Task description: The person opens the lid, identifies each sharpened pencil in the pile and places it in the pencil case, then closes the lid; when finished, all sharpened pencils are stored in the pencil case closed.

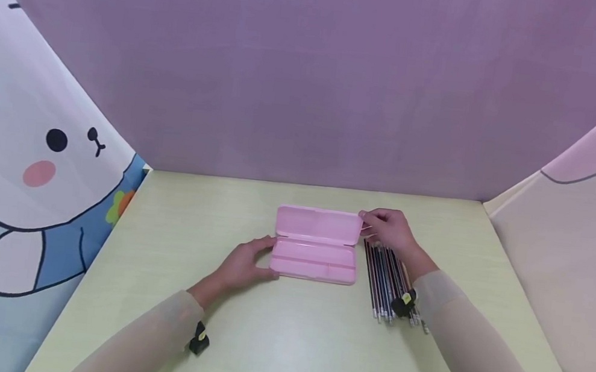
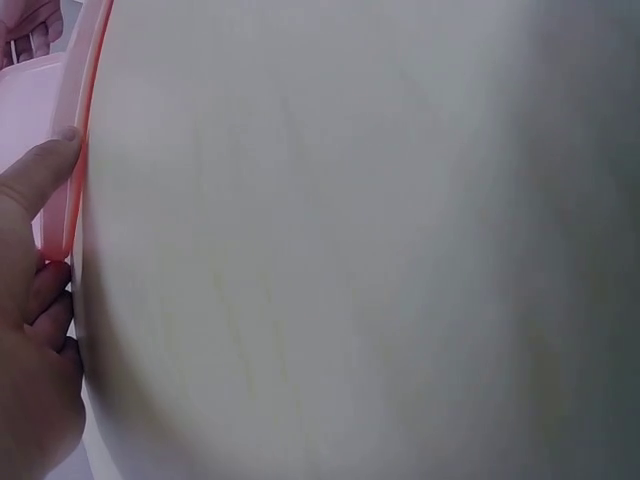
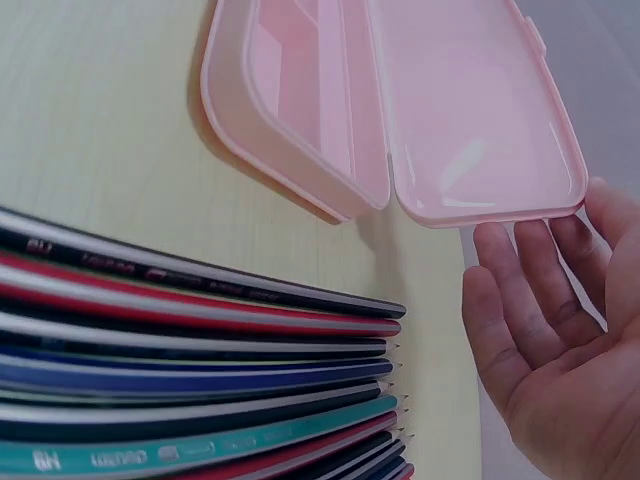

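Observation:
A pink plastic pencil case (image 1: 289, 268) lies with its lid (image 1: 318, 224) swung back. Nothing shows inside its compartments. My left hand (image 1: 242, 265) grips the left end, thumb on the front corner and fingers at the back. In the left wrist view, that thumb presses along the case's edge. My right hand (image 1: 390, 227) holds the lid's right corner between thumb and fingers, as the right wrist view shows at the lid's rim (image 3: 500, 217). Beneath the right forearm, a row of striped pencils (image 1: 378, 279) lies on the table, just right of the case.
The pale wooden table (image 1: 282, 336) meets a purple backdrop (image 1: 308, 90) at its far edge. Printed cloth panels stand at the left (image 1: 84, 91) and right (image 1: 576, 239). Small black devices are strapped at both wrists.

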`<state>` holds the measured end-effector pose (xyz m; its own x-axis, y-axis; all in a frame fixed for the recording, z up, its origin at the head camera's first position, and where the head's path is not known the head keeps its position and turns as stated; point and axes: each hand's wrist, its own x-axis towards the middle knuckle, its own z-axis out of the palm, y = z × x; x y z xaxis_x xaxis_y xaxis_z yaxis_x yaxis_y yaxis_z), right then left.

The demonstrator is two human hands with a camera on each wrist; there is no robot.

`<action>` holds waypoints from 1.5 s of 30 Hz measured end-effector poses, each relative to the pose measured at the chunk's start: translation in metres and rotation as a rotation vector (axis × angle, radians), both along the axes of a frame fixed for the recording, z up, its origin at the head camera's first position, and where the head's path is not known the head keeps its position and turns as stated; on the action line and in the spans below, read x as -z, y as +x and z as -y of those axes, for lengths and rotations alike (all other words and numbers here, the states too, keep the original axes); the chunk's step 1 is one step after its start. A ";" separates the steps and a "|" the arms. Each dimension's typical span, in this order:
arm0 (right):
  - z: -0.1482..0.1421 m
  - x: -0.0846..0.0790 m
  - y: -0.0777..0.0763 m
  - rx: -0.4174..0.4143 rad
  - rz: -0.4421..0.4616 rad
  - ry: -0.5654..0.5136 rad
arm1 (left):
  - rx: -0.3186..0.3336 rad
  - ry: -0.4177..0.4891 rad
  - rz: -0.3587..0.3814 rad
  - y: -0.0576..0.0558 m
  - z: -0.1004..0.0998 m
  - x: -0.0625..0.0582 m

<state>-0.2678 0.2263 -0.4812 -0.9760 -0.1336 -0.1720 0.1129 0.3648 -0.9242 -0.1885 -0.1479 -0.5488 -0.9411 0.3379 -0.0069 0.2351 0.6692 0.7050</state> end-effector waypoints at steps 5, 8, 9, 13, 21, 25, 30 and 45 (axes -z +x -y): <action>-0.001 0.001 0.000 0.035 0.017 -0.058 | -0.006 -0.010 0.009 -0.001 -0.002 0.002; -0.002 0.002 0.000 0.040 0.029 -0.074 | -0.013 -0.007 0.000 -0.003 -0.003 0.003; -0.003 0.002 0.000 0.041 0.032 -0.077 | -0.016 -0.011 -0.004 -0.003 -0.004 0.003; -0.003 0.004 0.002 0.043 0.043 -0.076 | -0.022 -0.018 -0.008 -0.003 -0.004 0.004; -0.004 -0.001 0.007 0.029 0.045 -0.071 | 0.029 -0.059 0.012 -0.001 -0.004 -0.004; -0.005 -0.006 0.010 0.001 0.038 -0.066 | 0.071 -0.104 -0.019 -0.005 -0.002 -0.012; -0.020 -0.012 0.017 -0.061 -0.009 -0.012 | 0.118 -0.143 -0.038 -0.009 -0.001 -0.016; -0.095 -0.014 0.055 -0.108 -0.060 0.258 | 0.103 -0.191 -0.030 -0.010 -0.005 -0.013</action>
